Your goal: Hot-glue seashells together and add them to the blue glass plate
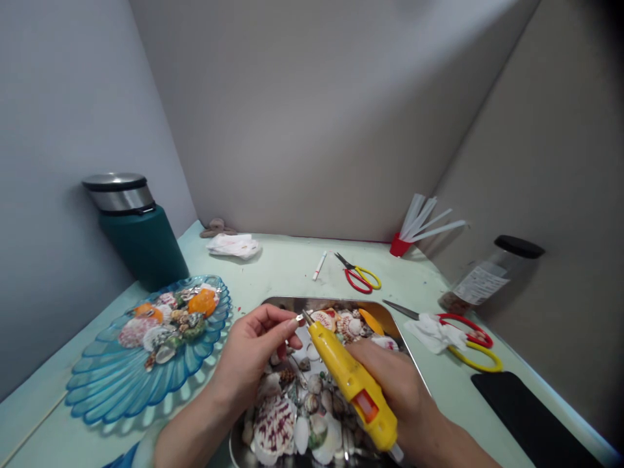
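Observation:
My right hand (390,374) is wrapped round a yellow glue gun (353,383), whose metal nozzle points up and to the left. Pinched between the thumb and fingertips of my left hand (260,338) is a small whitish piece, too small to name, right at the nozzle tip. I cannot tell whether the two touch. Below both hands lies a metal tray (235,442) full of seashells, among them a large purple-streaked scallop shell (274,429). The glue gun and my hands hide part of the tray.
At left, a blue scalloped plate (131,390) holds shells, with a green bottle (141,244) behind it. Small scissors (361,276) and a white stick (320,266) lie beyond the tray. Larger scissors (475,341), a jar (480,283) and a red cup (400,246) of glue sticks stand right.

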Tool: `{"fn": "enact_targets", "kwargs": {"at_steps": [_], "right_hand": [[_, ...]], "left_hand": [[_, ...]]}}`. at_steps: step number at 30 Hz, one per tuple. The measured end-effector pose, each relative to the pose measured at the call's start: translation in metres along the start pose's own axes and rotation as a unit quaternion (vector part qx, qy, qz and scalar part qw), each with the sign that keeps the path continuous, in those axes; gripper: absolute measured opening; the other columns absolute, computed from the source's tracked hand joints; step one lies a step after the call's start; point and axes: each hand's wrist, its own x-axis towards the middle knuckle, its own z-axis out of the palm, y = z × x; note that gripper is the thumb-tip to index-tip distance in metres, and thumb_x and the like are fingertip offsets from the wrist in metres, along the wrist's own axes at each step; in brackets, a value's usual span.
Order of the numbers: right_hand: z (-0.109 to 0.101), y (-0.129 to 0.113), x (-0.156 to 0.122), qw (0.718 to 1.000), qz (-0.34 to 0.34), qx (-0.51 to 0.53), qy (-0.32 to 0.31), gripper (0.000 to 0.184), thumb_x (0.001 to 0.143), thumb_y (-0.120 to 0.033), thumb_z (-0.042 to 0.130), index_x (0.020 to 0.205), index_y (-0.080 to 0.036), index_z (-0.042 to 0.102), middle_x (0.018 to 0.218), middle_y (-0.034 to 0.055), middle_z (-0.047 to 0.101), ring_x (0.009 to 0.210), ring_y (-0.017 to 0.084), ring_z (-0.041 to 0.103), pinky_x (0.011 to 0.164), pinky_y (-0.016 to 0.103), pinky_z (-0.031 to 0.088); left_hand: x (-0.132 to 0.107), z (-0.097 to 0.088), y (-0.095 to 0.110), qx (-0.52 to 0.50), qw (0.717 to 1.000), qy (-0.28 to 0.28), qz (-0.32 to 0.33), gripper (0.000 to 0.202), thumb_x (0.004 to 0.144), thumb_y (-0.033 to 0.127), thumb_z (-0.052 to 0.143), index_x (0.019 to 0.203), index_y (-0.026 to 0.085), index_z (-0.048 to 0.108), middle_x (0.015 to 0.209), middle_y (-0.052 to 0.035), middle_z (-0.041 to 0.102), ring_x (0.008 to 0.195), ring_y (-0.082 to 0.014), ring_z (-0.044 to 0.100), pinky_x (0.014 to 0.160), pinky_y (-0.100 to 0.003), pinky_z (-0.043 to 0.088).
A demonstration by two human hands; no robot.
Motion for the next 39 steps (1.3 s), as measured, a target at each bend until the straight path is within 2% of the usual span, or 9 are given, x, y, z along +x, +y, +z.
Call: {"fn": "enact_targets", "kwargs": {"at_steps": [9,17,31,39], "right_hand": [[-0.0007,-0.0026,0.0,0.999,0.01,-0.014,-0.029,0.012,0.085,-0.027,0.05,0.091,-0.018,0.054,0.069,0.0025,0.055,0.059,0.016,0.05,0.053,0.027,0.035],[-0.0006,-0.0014,-0.0008,0.999,0.017,-0.02,0.019,0.016,0.084,-0.024,0.05,0.099,-0.019,0.052,0.076,0.0036,0.06,0.062,0.017,0.055,0.054,0.027,0.039],[0.0004,-0.0041,0.002,1.0,0.009,-0.019,-0.017,0.01,0.084,-0.026,0.051,0.089,-0.018,0.054,0.067,0.0016,0.056,0.057,0.015,0.051,0.051,0.026,0.035],[-0.0006,-0.0016,-0.0008,0.999,0.024,-0.016,0.02,0.015,0.083,-0.025,0.051,0.097,-0.019,0.053,0.075,0.0035,0.06,0.062,0.017,0.055,0.054,0.027,0.039]], "left_hand": [[-0.0006,0.0006,-0.0021,0.0,1.0,0.001,-0.001,0.012,0.075,0.027,0.067,0.079,0.015,0.063,0.053,0.0025,0.062,0.045,-0.0054,0.048,0.045,-0.015,0.037],[-0.0002,0.0002,-0.002,-0.012,1.0,-0.001,0.0,0.013,0.075,0.027,0.066,0.078,0.015,0.061,0.052,0.0025,0.062,0.044,-0.0052,0.046,0.044,-0.016,0.036],[-0.0003,0.0019,0.0012,-0.029,0.999,-0.012,-0.008,0.012,0.073,0.026,0.067,0.076,0.015,0.062,0.051,0.0025,0.061,0.043,-0.0062,0.047,0.044,-0.017,0.036],[-0.0005,0.0012,0.0022,-0.019,1.0,-0.006,-0.009,0.013,0.074,0.027,0.067,0.074,0.015,0.061,0.052,0.0022,0.062,0.043,-0.0057,0.046,0.044,-0.017,0.037]]}}
